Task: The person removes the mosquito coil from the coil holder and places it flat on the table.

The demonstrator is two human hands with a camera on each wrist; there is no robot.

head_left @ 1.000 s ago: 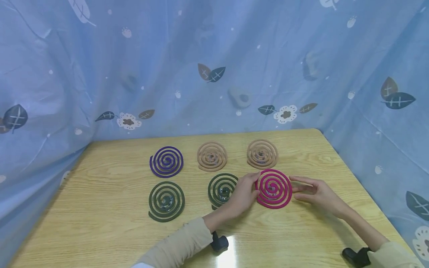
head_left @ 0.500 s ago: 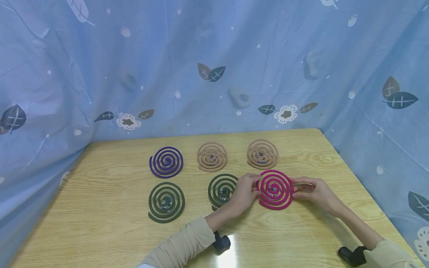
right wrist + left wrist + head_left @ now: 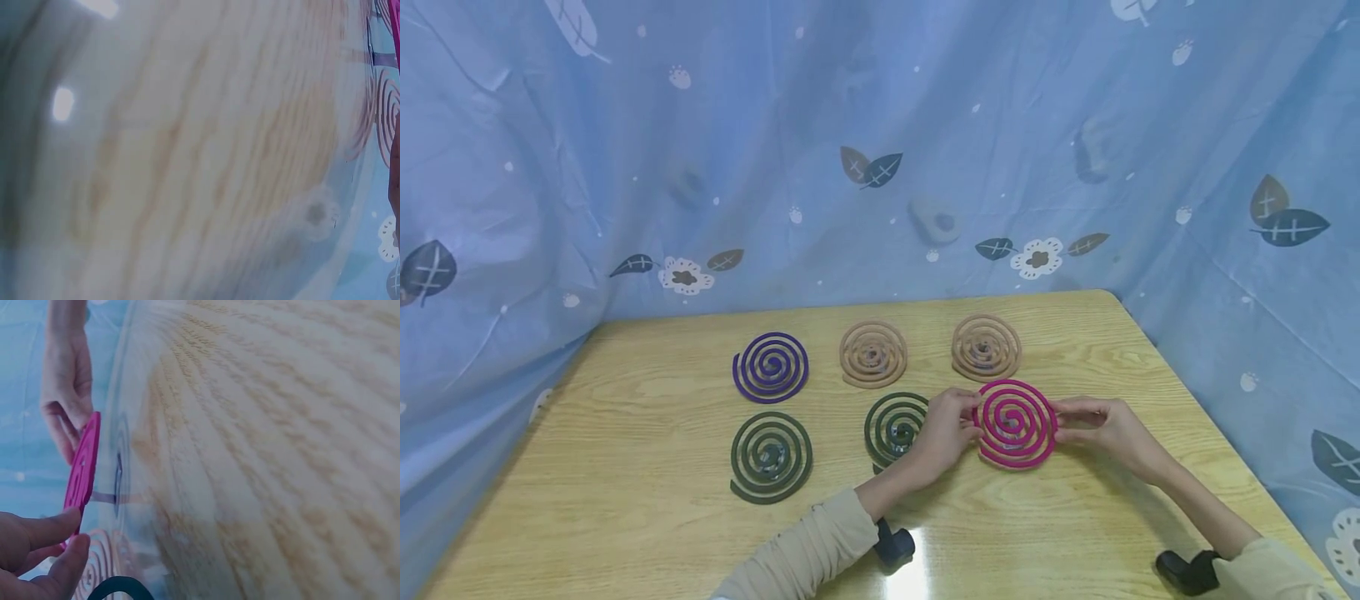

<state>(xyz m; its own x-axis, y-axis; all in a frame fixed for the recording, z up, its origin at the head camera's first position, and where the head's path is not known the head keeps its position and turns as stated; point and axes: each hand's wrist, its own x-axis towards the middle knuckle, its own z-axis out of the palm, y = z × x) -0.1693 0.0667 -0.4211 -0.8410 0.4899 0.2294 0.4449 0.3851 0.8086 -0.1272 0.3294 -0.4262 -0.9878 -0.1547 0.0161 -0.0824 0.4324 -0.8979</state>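
Note:
Both hands hold a pink mosquito coil at the right of the table. My left hand pinches its left edge between thumb and fingers, and my right hand pinches the right edge. In the left wrist view the coil shows edge-on, raised off the tabletop, with a thin stem between them. The left hand grips its near rim there; the right hand is at the far rim. Partly hidden behind the left wrist is a dark green coil.
Another dark green coil lies front left, a purple coil behind it. Two tan coils, a middle one and a right one, stand along the back. A blue patterned curtain borders the wooden table.
A second ago the right fingers stood slightly apart from the pink coil; now they pinch its right edge. The coil has shifted slightly to the right.

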